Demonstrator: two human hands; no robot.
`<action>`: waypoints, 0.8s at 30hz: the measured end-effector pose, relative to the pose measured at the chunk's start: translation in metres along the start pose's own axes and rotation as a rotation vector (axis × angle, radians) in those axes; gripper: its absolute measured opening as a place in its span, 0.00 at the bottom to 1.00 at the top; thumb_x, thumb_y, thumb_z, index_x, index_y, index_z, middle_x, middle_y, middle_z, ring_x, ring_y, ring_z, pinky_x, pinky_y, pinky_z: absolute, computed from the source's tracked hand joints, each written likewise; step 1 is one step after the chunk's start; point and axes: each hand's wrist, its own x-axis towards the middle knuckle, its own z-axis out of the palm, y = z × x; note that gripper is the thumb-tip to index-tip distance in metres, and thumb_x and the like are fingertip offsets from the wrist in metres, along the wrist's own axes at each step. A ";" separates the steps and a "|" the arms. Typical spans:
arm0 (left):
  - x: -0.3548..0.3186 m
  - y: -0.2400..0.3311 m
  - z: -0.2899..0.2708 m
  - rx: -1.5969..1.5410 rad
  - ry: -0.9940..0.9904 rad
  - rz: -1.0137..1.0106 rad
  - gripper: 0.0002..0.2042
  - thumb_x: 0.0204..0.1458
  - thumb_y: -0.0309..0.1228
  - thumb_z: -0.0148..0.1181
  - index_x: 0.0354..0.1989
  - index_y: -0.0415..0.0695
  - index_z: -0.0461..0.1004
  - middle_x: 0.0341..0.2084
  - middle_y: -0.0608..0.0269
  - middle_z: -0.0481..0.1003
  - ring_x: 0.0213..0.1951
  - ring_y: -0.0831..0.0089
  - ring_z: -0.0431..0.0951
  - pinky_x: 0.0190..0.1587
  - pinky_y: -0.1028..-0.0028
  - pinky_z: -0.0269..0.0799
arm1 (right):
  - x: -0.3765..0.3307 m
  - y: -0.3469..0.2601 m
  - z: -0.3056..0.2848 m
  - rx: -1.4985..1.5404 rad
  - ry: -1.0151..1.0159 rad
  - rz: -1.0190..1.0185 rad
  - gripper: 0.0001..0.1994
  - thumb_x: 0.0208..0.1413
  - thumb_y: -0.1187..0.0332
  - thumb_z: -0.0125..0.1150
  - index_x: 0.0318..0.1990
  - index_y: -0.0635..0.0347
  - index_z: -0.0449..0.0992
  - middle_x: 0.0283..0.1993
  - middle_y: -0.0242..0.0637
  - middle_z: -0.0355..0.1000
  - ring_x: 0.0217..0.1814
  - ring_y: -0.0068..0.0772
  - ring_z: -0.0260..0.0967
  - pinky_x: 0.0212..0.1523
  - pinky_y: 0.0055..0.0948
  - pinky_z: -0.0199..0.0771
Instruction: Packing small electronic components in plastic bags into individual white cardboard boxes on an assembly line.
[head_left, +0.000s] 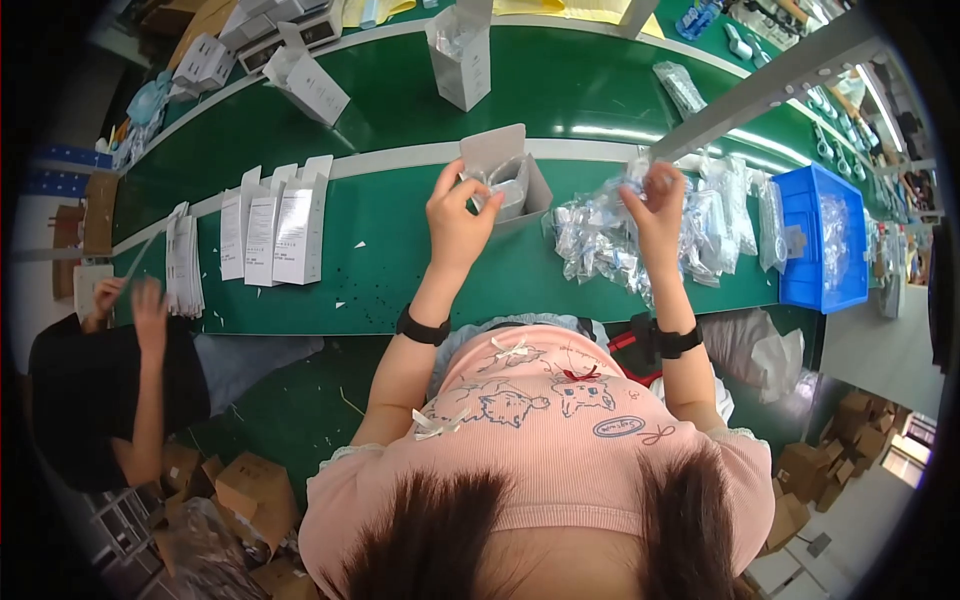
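My left hand (pixel 458 215) grips a small clear plastic bag at the mouth of an open grey carton (pixel 505 160) that stands on the green bench (pixel 400 260). My right hand (pixel 655 205) reaches into a heap of clear plastic bags (pixel 605 240) and pinches one of them near the top. Both wrists wear black bands. The carton's flap stands upright behind my left hand.
Three flat white cartons (pixel 275 225) lie left of the grey carton, with a stack of leaflets (pixel 185 265) beyond them. A blue bin (pixel 825 240) stands at the right. Another person's hands (pixel 130 300) work at the far left. White boxes (pixel 465 50) ride the far belt.
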 end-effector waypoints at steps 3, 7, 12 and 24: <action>0.005 -0.004 -0.001 0.007 0.041 -0.096 0.09 0.32 0.27 0.66 0.18 0.36 0.71 0.33 0.54 0.74 0.27 0.69 0.73 0.28 0.77 0.66 | -0.010 -0.074 0.049 0.723 0.072 -0.238 0.28 0.39 0.83 0.60 0.51 0.57 0.60 0.43 0.33 0.63 0.43 0.24 0.63 0.37 0.19 0.65; 0.012 0.000 -0.002 -0.052 0.048 -0.121 0.09 0.33 0.27 0.66 0.18 0.36 0.71 0.29 0.56 0.74 0.21 0.74 0.70 0.22 0.78 0.62 | -0.004 -0.056 0.079 0.437 -0.081 -0.433 0.25 0.37 0.84 0.62 0.47 0.59 0.64 0.39 0.35 0.66 0.43 0.28 0.65 0.38 0.23 0.67; 0.009 -0.010 0.001 -0.061 0.150 -0.048 0.08 0.34 0.26 0.65 0.18 0.36 0.71 0.29 0.59 0.75 0.20 0.77 0.67 0.21 0.79 0.60 | -0.001 -0.052 0.083 -0.266 -0.241 -0.899 0.20 0.34 0.81 0.64 0.39 0.60 0.69 0.38 0.38 0.68 0.42 0.34 0.66 0.37 0.24 0.67; 0.013 -0.010 0.001 -0.144 0.079 -0.163 0.08 0.34 0.22 0.63 0.19 0.35 0.69 0.29 0.57 0.75 0.24 0.69 0.72 0.24 0.77 0.62 | 0.004 -0.044 0.086 -0.129 -0.058 -0.883 0.17 0.30 0.80 0.67 0.31 0.60 0.68 0.32 0.36 0.71 0.32 0.37 0.67 0.29 0.29 0.69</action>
